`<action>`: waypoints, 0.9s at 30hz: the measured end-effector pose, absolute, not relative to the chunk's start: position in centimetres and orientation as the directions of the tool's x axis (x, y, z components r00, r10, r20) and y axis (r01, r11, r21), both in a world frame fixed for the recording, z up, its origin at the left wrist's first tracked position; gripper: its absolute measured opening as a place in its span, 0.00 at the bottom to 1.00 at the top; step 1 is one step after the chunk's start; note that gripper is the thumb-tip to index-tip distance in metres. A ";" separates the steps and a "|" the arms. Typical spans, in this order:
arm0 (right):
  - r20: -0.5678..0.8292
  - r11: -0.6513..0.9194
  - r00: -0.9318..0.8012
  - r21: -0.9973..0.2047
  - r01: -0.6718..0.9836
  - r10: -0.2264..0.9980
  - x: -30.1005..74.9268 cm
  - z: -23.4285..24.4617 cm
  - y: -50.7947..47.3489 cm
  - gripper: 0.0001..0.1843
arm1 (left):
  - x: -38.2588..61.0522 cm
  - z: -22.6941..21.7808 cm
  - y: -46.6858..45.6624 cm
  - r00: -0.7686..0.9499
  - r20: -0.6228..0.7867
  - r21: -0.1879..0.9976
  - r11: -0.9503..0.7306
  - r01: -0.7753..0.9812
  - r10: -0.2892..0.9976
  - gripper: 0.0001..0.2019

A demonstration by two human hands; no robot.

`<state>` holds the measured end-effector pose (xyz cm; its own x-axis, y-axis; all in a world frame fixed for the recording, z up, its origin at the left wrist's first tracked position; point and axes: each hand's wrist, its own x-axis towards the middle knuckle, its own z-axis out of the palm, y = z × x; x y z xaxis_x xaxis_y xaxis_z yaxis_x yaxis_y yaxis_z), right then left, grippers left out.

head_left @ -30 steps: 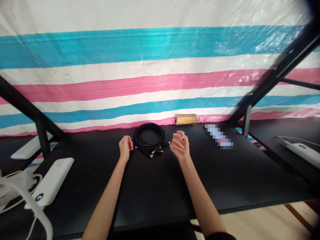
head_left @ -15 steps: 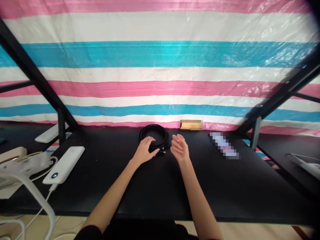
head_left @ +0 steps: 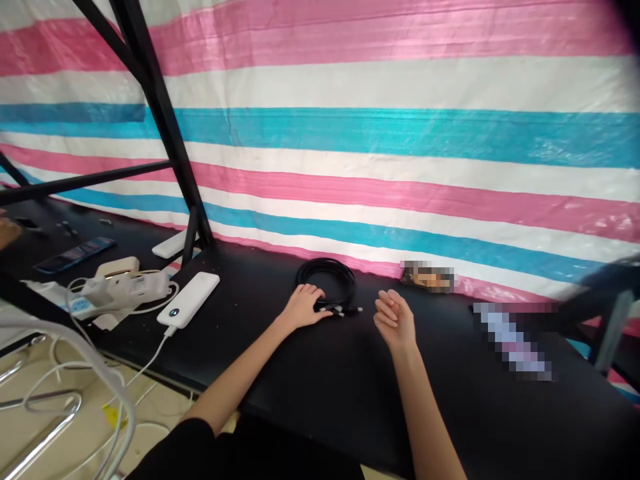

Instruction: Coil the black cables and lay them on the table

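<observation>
A black cable (head_left: 354, 280) lies coiled on the black tabletop near its back edge. Its connector ends (head_left: 343, 310) rest at the front of the coil. My left hand (head_left: 301, 307) is at the coil's front left, palm down, with thumb apart from the fingers; the fingers reach over the coil's edge, and it looks open rather than gripping. To the right of the coil, apart from it, my right hand (head_left: 396, 320) is raised with its fingers curled inward and nothing seen in them.
A white power bank (head_left: 190, 300) with a plugged-in cable lies left, beside a power strip (head_left: 145, 287) with tangled leads. A phone (head_left: 75, 255), black frame posts (head_left: 167, 127) and a striped sheet (head_left: 375, 133) stand around. Blurred-out items (head_left: 515, 343) lie right. Another person's hand (head_left: 7, 230) shows far left.
The view has swung to the left, so the table's contents sit further right and more of the left side shows. My right hand is slightly further from the coil.
</observation>
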<state>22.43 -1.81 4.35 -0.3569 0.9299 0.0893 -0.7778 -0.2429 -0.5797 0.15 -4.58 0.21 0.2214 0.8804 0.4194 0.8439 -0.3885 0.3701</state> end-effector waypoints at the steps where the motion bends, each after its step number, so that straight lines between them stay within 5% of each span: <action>1: 0.050 -0.218 -0.333 -0.665 -0.715 0.942 22.1 4.2 -1.8 0.18 | -1.2 0.2 -5.0 0.202 0.412 0.372 -0.366 0.853 0.889 0.17; 5: 0.036 -0.004 -0.224 -0.985 -0.175 0.974 20.2 2.3 -1.8 0.18 | -6.9 0.1 -6.5 0.102 0.374 0.380 -0.253 0.890 0.922 0.17; 9: 0.057 0.140 -0.390 -0.973 0.186 0.919 18.9 0.2 -1.8 0.18 | -12.0 0.0 -7.9 0.025 0.332 0.372 -0.155 0.915 0.943 0.17; 21: -0.043 0.111 -0.499 -0.955 0.274 0.865 19.7 -1.0 -1.2 0.14 | -14.9 2.9 -7.6 -0.081 0.122 0.383 0.028 0.923 0.989 0.27; 27: -0.045 0.077 -0.485 -0.970 0.229 0.873 19.7 -1.2 -1.2 0.12 | -12.0 2.0 -4.2 -0.209 0.176 0.370 0.132 0.920 0.962 0.18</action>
<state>19.67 -1.15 -1.23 -0.4852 0.8732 -0.0450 0.2293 0.0774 -0.9703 -12.02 -4.24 1.98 -0.2086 0.9620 0.1761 0.9196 0.1316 0.3701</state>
